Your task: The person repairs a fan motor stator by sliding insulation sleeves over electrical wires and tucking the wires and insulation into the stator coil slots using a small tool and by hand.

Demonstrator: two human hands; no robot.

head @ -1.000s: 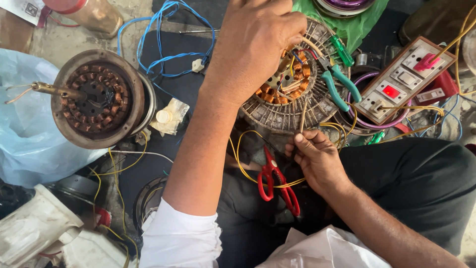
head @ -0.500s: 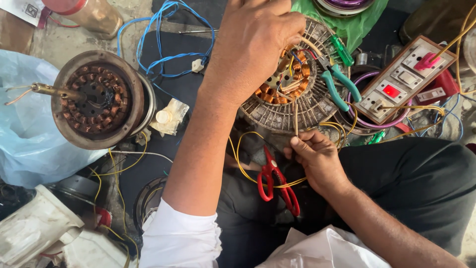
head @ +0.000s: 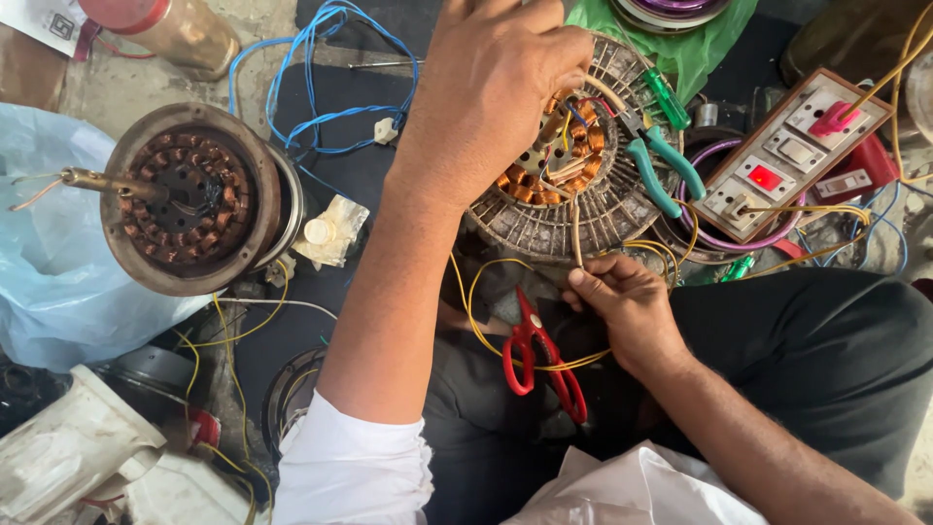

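Observation:
My left hand (head: 496,87) grips the far side of a round fan stator (head: 573,209) with copper windings, holding it on the dark mat. Just below the stator's near edge, my right hand (head: 627,306) pinches the lower end of a thin pale wire (head: 575,228) that runs straight up into the windings. Red-handled scissors (head: 539,355) lie on my lap beside the right hand, over loops of yellow wire (head: 476,311).
Green-handled pliers (head: 666,165) and a green screwdriver (head: 666,97) rest on the stator's right rim. A switch board (head: 787,156) sits at right. A second rusty motor (head: 190,199) lies at left on a blue plastic bag (head: 49,262), with tangled blue wire (head: 321,68) behind it.
The pale wire, slanted a second ago, now hangs straight between the windings and my right fingers. My right hand has shifted slightly left. My left hand has kept its grip.

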